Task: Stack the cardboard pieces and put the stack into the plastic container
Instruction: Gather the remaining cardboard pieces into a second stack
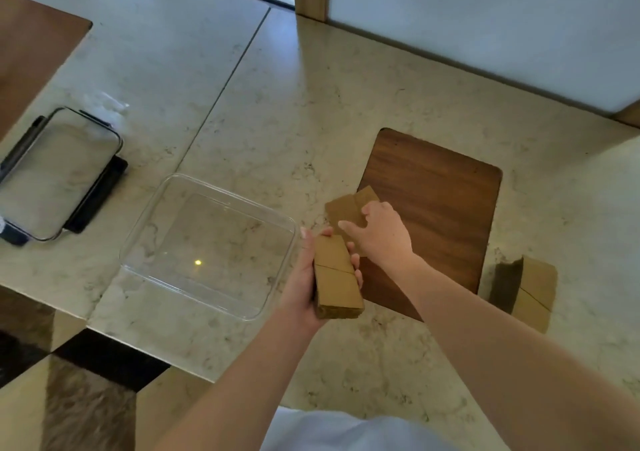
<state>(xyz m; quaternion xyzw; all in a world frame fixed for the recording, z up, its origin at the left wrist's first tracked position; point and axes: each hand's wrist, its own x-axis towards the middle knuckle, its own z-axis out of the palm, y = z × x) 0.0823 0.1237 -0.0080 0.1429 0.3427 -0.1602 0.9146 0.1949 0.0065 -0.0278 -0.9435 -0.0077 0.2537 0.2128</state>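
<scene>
My left hand point(304, 277) grips a stack of brown cardboard pieces point(337, 281), held just right of the clear plastic container point(145, 229), which is empty. My right hand point(381, 232) rests fingers-down on a loose cardboard piece point(343, 208) lying at the left edge of the dark wooden board point(440, 208); whether it grips the piece is unclear. One more cardboard piece point(535, 291) lies on the counter to the right of the board.
The container's lid point(55, 173), clear with black clips, lies at the far left. The stone counter point(311, 104) ends at a front edge below the container, with patterned floor beyond. A wall and wooden post stand at the back.
</scene>
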